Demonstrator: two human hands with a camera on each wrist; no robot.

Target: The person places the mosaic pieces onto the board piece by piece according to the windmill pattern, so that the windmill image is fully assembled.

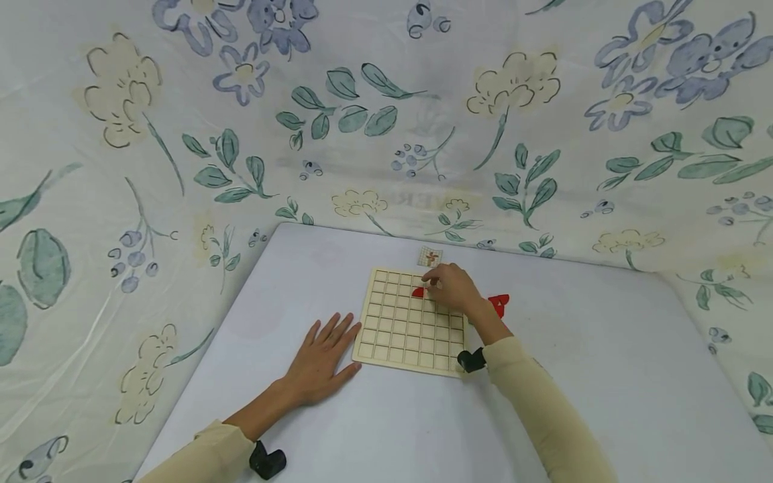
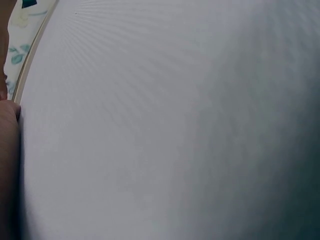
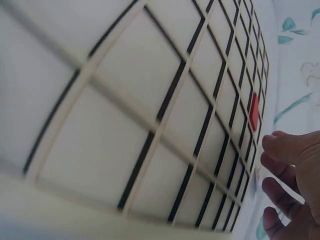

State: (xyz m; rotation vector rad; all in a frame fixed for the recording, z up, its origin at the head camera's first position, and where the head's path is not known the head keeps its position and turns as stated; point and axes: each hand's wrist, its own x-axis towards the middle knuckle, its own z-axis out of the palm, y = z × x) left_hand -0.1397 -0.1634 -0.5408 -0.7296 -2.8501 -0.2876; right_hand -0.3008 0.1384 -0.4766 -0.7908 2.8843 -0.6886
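Note:
A square wooden grid board (image 1: 392, 335) lies on the table, with a small red piece (image 1: 418, 293) in one of its upper cells. My left hand (image 1: 320, 362) lies flat with fingers spread, its fingertips and thumb at the board's left edge. Over the upper part of the board is my right hand (image 1: 455, 288), fingers loosely bent close to the red piece. In the right wrist view, no object shows between the right thumb and fingers. That view also shows the red piece (image 3: 254, 112) just beyond the thumb. The left wrist view holds mostly table surface.
Several red pieces (image 1: 499, 304) lie right of the board, partly hidden by the right wrist. Behind the board is a small card (image 1: 430, 256) with a grid and an orange pattern. The white table (image 1: 604, 349) meets a flower-printed cloth (image 1: 362, 168) at its back and sides.

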